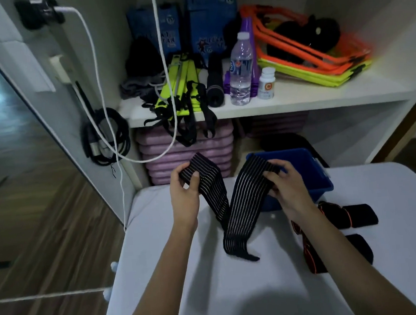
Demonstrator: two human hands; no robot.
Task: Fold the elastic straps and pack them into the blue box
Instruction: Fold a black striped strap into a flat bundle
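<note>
Fingers of left hand (183,196) and right hand (281,184) grip one striped strap (239,204); one blue box (319,174) behind.

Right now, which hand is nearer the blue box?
Right. The right hand grips the striped strap just in front of the blue box; the left hand holds the strap's other end, farther left.

A single wide-angle head view looks forward and steeply down from close above the white smooth-topped bench (272,288), both forearms reaching in from the lower edge, a white cluttered shelf (320,95) facing it beyond.
</note>
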